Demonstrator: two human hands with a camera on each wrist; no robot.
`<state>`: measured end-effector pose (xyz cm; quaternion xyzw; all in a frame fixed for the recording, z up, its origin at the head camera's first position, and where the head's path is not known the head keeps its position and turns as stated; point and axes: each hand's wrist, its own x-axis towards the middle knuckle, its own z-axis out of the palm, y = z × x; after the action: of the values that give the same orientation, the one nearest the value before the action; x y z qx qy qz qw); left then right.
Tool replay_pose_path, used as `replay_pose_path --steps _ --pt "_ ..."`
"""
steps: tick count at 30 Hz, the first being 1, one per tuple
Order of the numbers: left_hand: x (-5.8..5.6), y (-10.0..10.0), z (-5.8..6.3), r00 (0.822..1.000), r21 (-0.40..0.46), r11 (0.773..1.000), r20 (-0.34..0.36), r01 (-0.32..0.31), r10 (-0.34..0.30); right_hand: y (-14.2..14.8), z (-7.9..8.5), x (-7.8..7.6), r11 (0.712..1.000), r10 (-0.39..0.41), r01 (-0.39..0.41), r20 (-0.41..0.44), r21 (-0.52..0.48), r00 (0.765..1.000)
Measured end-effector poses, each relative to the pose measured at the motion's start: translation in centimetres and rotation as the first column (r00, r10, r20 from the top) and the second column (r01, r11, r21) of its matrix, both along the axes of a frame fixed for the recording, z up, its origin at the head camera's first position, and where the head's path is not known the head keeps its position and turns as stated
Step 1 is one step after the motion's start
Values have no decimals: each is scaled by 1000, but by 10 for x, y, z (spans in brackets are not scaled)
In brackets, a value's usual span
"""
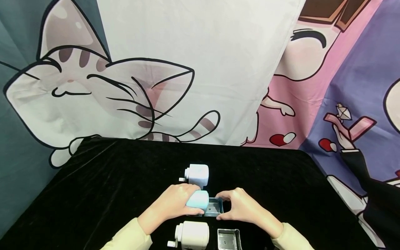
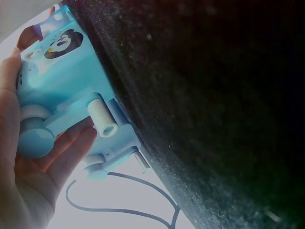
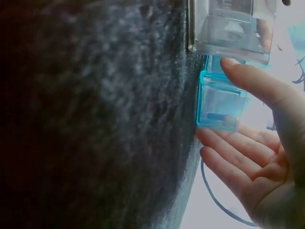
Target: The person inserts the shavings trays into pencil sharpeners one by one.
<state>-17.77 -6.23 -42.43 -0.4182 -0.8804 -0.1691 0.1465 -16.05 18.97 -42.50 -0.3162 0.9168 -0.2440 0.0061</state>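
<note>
Steadying the blue crank box from its left side: left hand, thumb along the near face, fingers over the far one, clamped on it. The box sits on black cloth.

Blue see-through tray lies directly right of the blue crank box, up against its right end; how much of it sits inside, cannot tell. Right hand pinches the tray at its outer end, thumb on the near corner, fingertip on the far one.

Key relation: box and tray share one line, left to right, the box's long axis apparently along it. Right hand is at the tray's end of that line, left hand at the box's; a straight slide along it, either way, seems the freest motion.

Around the blue crank box: pale crank box just beyond, cream crank box on the near side, clear tray near and to the right.

Left wrist view gives what the head view hides under the hand: the blue crank box's crank handle, plus a dark cartoon print. Right wrist view shows the tray's end wall between thumb and fingers, other fingers extended.
</note>
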Motion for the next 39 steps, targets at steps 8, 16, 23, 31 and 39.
replay_pose_path --steps 8,16,23,31,39 --pt "0 0 0 1000 -2 1000 -2 1 -1 -6 1 -1 1000 12 -12 -1 3 1000" --pt "1 0 0 1000 6 1000 -11 3 -3 -8 2 -2 1000 15 -15 -10 -1 1000" --pt "1 0 0 1000 5 1000 -17 3 -3 -9 3 -2 1000 18 -18 -9 3 1000" --pt "0 0 0 1000 9 1000 -19 8 -8 -10 3 -3 999 35 -34 2 -13 999" --pt "0 -1 0 1000 5 1000 -14 9 -9 -12 4 -3 1000 28 -28 -10 -5 1000"
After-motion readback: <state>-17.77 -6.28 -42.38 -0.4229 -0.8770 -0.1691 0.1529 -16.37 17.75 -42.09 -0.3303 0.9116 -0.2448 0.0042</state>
